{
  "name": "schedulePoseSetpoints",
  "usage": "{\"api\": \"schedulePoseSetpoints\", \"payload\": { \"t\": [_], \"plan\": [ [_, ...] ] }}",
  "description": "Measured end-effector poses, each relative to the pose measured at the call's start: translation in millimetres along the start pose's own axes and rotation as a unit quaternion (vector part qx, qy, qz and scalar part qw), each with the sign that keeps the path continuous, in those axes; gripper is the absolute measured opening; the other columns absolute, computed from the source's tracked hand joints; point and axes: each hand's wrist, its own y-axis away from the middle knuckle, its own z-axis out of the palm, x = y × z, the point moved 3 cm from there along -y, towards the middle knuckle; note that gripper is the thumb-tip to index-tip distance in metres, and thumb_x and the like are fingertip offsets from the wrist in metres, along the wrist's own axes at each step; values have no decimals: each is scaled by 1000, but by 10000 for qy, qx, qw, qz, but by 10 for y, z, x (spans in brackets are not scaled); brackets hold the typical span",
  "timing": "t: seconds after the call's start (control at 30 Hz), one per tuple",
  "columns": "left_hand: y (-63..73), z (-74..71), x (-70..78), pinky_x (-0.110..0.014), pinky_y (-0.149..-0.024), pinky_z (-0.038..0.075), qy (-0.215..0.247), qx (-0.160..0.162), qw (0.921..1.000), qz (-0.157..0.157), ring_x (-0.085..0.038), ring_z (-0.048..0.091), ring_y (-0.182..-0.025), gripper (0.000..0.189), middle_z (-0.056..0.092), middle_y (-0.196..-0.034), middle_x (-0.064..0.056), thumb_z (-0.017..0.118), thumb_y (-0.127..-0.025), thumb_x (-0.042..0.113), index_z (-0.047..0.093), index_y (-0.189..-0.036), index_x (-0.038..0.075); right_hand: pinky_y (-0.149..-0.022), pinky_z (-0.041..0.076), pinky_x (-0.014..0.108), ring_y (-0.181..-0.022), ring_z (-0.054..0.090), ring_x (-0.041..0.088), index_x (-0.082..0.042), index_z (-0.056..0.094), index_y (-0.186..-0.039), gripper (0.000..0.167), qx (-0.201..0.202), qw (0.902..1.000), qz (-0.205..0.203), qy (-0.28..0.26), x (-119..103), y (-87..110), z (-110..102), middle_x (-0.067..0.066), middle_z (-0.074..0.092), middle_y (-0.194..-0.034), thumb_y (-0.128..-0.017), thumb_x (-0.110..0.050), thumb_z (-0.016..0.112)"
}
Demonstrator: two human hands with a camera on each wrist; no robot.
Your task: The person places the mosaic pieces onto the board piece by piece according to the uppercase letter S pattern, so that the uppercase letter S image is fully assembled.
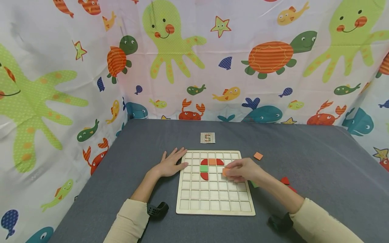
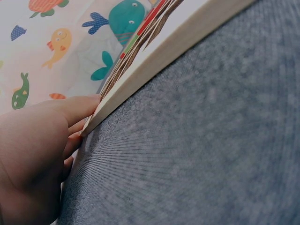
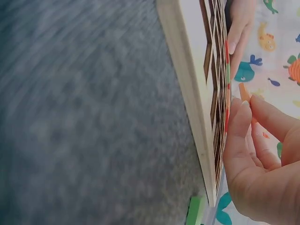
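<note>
A wooden grid board (image 1: 212, 205) lies flat on the grey table. In its upper cells sit an orange square tile (image 1: 212, 162), a green square tile (image 1: 204, 168) and red rounded tiles (image 1: 204, 176). My right hand (image 1: 246, 169) is over the board's right side, pinching another orange tile (image 3: 243, 92) between thumb and fingertips, slightly above the grid in the right wrist view. At the upper left corner, my left hand (image 1: 169, 164) rests with spread fingers; its thumb (image 2: 89, 104) touches the board's edge.
Behind the board lies a small pattern card (image 1: 207, 137) showing an S-like figure. To the right are a loose orange tile (image 1: 258, 156), red pieces (image 1: 285, 180) and a green piece (image 3: 195, 211) partly hidden by the right arm. A printed sea-animal curtain (image 1: 212, 67) hangs behind the table.
</note>
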Motion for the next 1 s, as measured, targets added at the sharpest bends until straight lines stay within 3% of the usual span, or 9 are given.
{"api": "schedulePoseSetpoints", "payload": {
  "t": [0.7, 1.0],
  "plan": [
    [2, -6, 15, -61, -107, -7, 15, -35, 10000, -14, -34, 7, -143, 66, 20, -156, -13, 49, -99, 39, 26, -151, 7, -65, 56, 32, -68, 64, 19, 7, 67, -103, 26, -269, 9994, -195, -97, -92, -52, 244, 12, 69, -80, -82, -6, 75],
    [4, -12, 11, -62, -106, -7, 51, -8, 10000, 65, -35, 7, -143, 65, 21, -155, -14, 49, -99, 39, 27, -151, 6, -66, 56, 32, -70, 67, 19, 5, 70, -103, 23, -141, 9997, -151, 112, -126, -88, 300, 10, 70, -83, -82, -6, 74]
  ]
}}
